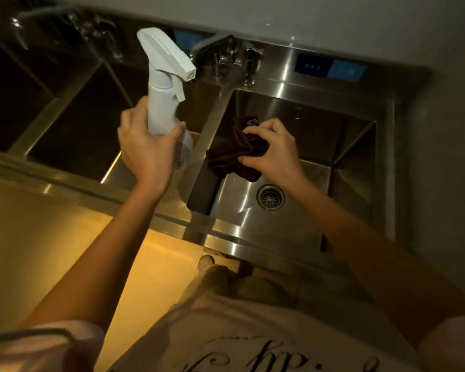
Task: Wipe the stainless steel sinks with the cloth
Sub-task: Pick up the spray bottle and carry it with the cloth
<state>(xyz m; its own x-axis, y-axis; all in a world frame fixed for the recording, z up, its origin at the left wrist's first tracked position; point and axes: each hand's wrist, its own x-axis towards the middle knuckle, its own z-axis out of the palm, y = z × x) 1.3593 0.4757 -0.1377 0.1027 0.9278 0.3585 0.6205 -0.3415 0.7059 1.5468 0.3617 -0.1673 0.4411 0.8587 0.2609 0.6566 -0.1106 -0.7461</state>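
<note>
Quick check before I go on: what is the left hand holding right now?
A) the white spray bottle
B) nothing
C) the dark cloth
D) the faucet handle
A: the left hand grips the white spray bottle by its body, held above the divider between the basins, while the right hand holds the dark cloth bunched over the right sink.

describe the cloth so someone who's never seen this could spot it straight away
Start at the right-hand stainless steel sink, the basin with the round drain in its floor. Above that basin's left part, the right hand grips a bunched cloth. It is dark brown and crumpled, the only soft, matte thing among shiny metal, unlike the white spray bottle in the left hand.
</note>
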